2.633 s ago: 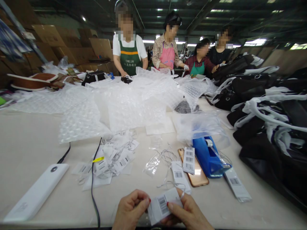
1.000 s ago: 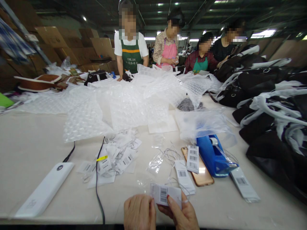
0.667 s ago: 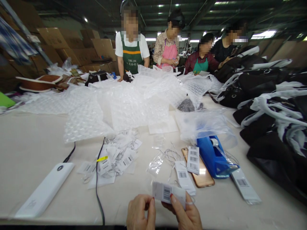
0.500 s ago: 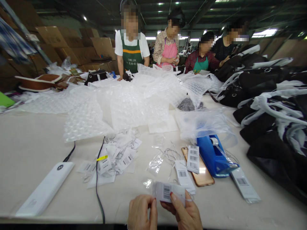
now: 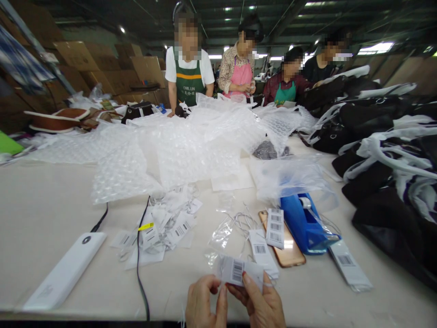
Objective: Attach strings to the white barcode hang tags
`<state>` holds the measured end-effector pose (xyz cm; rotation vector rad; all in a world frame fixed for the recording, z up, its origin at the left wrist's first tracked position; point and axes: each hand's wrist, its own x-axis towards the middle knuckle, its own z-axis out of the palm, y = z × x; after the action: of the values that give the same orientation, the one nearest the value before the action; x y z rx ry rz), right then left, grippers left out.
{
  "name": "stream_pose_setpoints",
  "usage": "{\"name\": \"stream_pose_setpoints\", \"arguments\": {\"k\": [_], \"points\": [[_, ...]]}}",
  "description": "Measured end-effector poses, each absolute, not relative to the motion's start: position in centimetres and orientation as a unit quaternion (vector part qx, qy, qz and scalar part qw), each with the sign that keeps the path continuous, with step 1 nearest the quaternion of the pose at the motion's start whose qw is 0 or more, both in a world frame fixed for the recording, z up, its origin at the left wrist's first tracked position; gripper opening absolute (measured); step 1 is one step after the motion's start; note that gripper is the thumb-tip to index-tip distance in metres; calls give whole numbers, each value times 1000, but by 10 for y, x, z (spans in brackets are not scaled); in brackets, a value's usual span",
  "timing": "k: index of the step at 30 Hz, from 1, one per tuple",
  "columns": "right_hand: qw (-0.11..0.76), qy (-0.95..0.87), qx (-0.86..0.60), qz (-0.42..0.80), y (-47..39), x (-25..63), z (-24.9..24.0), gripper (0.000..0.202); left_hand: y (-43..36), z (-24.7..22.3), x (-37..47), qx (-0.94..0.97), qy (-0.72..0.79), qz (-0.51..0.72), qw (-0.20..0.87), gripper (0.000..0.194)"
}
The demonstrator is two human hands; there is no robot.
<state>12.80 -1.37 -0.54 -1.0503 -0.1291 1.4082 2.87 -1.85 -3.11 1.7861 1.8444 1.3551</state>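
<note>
Barcoded tag (image 5: 237, 269) looks light, thin and slippery, best pinched by its edges; the right hand (image 5: 262, 300) has its fingers clamped on it above the surface (image 5: 54, 205). Whether the left hand's (image 5: 205, 303) curled fingers pinch the clear film (image 5: 210, 259), I cannot tell; the tag's underside is hidden.

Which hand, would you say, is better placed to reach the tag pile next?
Likely the left hand: nearer the tag pile, while the right hand holds a barcode tag. Whether the left is empty is unclear.
</note>
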Motion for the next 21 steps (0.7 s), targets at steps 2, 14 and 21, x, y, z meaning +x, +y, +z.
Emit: {"name": "stream_pose_setpoints", "arguments": {"k": [2,14,21], "points": [[644,-55,-453,614,-14,127,-3,53,-18,-32,29,584,637,477,158,21],[643,-18,-453,617,-13,122,-3,54,-15,-19,25,443,689,469,330,15],[608,-194,-576,511,-20,124,-12,38,-10,-10,37,285,628,511,513,24]]}}
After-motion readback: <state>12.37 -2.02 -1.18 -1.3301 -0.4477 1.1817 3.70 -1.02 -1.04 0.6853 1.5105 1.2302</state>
